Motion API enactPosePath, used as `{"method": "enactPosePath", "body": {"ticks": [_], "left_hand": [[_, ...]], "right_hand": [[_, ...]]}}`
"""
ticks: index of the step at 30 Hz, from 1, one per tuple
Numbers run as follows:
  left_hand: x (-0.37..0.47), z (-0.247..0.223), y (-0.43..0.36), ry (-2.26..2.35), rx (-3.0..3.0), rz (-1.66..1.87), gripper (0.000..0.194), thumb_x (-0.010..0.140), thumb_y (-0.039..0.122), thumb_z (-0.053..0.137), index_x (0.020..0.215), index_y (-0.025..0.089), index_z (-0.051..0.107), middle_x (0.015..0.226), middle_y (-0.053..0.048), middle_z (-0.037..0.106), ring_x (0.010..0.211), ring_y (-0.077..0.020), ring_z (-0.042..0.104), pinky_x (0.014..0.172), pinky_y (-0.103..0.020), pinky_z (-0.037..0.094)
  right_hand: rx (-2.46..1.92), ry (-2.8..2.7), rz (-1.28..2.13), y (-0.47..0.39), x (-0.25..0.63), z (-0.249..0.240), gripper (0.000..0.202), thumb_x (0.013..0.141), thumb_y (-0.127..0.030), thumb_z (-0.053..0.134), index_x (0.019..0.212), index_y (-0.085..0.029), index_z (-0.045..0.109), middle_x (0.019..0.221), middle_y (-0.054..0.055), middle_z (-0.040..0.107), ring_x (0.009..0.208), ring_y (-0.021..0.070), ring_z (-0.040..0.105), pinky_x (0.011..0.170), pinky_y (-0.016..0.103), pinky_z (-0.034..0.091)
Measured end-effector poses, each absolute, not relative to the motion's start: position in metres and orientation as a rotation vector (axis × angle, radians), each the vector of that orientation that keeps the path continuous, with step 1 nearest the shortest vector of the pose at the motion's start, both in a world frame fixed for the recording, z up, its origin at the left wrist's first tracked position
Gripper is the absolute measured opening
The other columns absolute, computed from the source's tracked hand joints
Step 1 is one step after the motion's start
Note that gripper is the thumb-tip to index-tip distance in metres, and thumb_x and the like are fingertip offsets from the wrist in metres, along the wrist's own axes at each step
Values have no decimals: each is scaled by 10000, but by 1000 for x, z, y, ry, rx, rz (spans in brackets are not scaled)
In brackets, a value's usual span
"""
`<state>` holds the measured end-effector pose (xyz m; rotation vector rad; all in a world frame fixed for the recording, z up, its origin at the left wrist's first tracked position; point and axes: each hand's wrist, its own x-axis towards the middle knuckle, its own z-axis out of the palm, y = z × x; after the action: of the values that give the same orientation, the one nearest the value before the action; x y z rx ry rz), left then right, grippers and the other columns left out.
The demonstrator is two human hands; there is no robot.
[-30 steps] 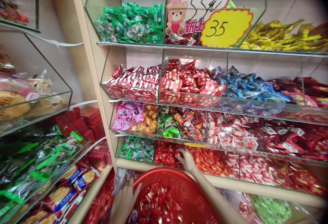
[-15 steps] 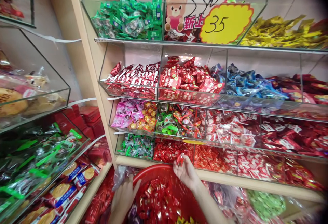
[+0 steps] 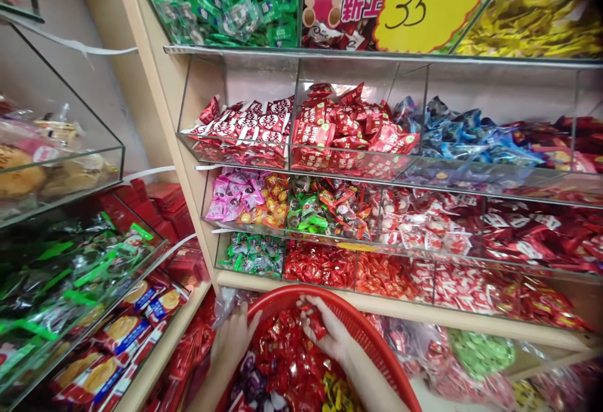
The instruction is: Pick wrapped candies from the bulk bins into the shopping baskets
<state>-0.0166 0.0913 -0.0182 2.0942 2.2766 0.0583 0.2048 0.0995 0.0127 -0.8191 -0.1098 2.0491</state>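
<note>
There were two hands and one big red basket (image 3: 362,330). The right hand (image 3: 325,330) was over the inside of the basket, near its far edge, with the palm turned up. Its fingers were curled around some red candy (image 3: 317,324). At least one piece showed, but the fingers hid the rest, so I could not count them. The left hand (image 3: 234,340) lay over the basket's left edge, with the thumb apart from the fingers. I could not tell if it was squeezing the edge. One crinkly clear bag (image 3: 228,302) was just beside those fingers.

The basket held at least three colors of sweets, too heaped to count: a red pile (image 3: 287,362) in the middle, purple sweets (image 3: 253,377) by the left edge, and yellow sweets (image 3: 336,393) at the near side, under the right arm.

The candy in the hand was small, shiny and bright red. Its wrapper looked crinkled.

The front shelf showed four rows of clear boxes. In the bottom row, from the left end, came one box of green sweets (image 3: 257,255), then one of red sweets (image 3: 320,264). One yellow sign (image 3: 431,7) on the top row said 35.
</note>
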Motion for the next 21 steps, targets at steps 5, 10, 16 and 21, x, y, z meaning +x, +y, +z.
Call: {"method": "enactPosePath", "body": {"ticks": [5,10,16,21], "left_hand": [[-15,-15,91,2274,2080,23,571,856,502,145,1173,128,437,884,-139,658,762,-221,637,619,-287,445],[-15,-14,91,2267,2079,14,563,857,503,142,1164,133,435,854,-129,662,753,-216,639,610,-280,437],[-16,-19,92,2272,2092,17,555,855,511,139,1130,143,450,863,-129,659,749,-222,636,600,-282,430],[-17,-22,93,2268,2077,50,549,855,509,144,1127,141,448,874,-129,655,747,-207,634,610,-269,429]], "right_hand": [[-1036,-290,1950,94,195,-5,180,598,-175,704,758,-132,635,769,21,665,760,142,641,687,193,521],[-1024,-436,1919,90,190,-13,221,538,-196,748,715,-133,631,760,15,667,778,155,646,767,210,510],[-1197,-446,1940,91,173,-16,320,518,-233,765,781,-147,604,742,12,653,641,135,647,578,179,512],[-1158,-397,1859,97,154,-18,307,556,-282,751,784,-164,584,747,5,630,569,102,625,479,156,467]]}}
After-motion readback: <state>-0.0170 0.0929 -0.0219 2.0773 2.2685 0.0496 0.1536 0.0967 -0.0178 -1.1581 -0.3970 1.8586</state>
